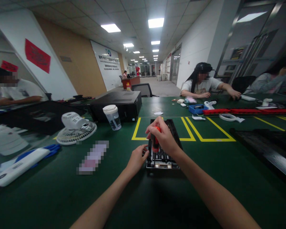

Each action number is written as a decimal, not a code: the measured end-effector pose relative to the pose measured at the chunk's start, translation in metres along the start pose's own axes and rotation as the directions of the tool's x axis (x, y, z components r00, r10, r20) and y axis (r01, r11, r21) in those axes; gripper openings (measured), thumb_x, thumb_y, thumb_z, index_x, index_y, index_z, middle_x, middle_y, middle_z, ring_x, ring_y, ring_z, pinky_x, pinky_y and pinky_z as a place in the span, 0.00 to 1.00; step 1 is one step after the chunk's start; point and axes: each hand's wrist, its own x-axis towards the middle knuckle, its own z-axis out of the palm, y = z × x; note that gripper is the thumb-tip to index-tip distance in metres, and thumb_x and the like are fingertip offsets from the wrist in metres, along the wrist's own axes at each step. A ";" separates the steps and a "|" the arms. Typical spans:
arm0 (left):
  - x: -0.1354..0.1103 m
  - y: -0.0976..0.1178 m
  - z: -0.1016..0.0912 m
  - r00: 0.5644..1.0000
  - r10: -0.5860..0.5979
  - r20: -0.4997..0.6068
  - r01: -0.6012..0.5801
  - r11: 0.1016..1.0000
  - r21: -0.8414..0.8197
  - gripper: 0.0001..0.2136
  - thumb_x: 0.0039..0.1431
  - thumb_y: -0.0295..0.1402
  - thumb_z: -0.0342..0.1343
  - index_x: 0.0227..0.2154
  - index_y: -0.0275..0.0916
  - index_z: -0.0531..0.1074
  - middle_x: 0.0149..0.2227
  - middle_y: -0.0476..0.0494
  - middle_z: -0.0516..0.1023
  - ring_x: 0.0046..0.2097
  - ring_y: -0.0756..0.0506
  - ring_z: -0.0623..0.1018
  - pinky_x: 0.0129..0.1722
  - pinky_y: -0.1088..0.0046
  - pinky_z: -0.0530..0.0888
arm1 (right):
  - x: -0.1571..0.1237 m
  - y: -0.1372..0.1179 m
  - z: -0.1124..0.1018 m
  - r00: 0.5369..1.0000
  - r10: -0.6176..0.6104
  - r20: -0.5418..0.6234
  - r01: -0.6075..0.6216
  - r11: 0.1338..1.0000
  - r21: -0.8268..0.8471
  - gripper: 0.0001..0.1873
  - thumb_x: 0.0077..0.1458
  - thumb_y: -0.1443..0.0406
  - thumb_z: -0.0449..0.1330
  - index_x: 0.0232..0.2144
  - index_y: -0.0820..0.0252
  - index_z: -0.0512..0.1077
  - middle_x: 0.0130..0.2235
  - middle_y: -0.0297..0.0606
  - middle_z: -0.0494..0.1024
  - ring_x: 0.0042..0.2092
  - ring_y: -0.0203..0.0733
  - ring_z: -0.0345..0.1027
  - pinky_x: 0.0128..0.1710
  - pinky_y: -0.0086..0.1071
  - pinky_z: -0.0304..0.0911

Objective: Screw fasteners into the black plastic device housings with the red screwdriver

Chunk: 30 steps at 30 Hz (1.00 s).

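Observation:
A black rectangular electronics chassis (166,155) lies on the green table in front of me, its inner side showing dark parts and a pale strip near the front. Over its left half, my right hand (162,135) is closed around a screwdriver (155,144) with a red and black handle, held upright and pointing down. The screwdriver's tip is too small to make out. My left hand (137,159) is at the chassis's left edge, fingers curled against it and thumb near the rim.
On the left are a white fan (76,127), a lidded plastic cup (113,118), a large black case (115,105) and a white strip-shaped device (20,168). A blue tray (197,109) and red bars (238,111) lie beyond, right, near a seated person (201,84). Dark panels (267,146) lie right.

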 end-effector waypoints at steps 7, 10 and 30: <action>-0.002 0.001 -0.001 1.000 0.012 -0.004 -0.012 1.000 -0.010 0.15 0.55 0.32 0.47 0.46 0.38 0.67 0.37 0.45 0.74 0.34 0.49 0.74 0.37 0.73 0.70 | 0.004 -0.004 -0.006 0.955 0.057 0.291 -0.191 0.868 0.458 0.07 0.51 0.66 0.53 0.36 0.59 0.64 0.37 0.38 0.73 0.36 0.34 0.70 0.41 0.34 0.63; -0.002 0.001 -0.001 1.000 0.015 -0.009 -0.016 1.000 -0.023 0.15 0.55 0.32 0.47 0.45 0.38 0.67 0.36 0.45 0.74 0.34 0.49 0.74 0.37 0.73 0.70 | 0.003 -0.004 -0.008 0.937 0.043 0.347 -0.220 0.844 0.489 0.05 0.50 0.66 0.54 0.32 0.61 0.67 0.38 0.38 0.73 0.34 0.33 0.70 0.38 0.31 0.64; -0.002 -0.005 0.003 1.000 0.008 -0.004 -0.008 1.000 -0.012 0.15 0.55 0.33 0.47 0.45 0.38 0.67 0.36 0.45 0.74 0.35 0.49 0.74 0.37 0.74 0.71 | 0.009 0.011 -0.010 0.909 -0.002 0.417 -0.301 0.687 0.661 0.09 0.50 0.65 0.47 0.27 0.63 0.66 0.24 0.35 0.67 0.23 0.34 0.61 0.25 0.29 0.58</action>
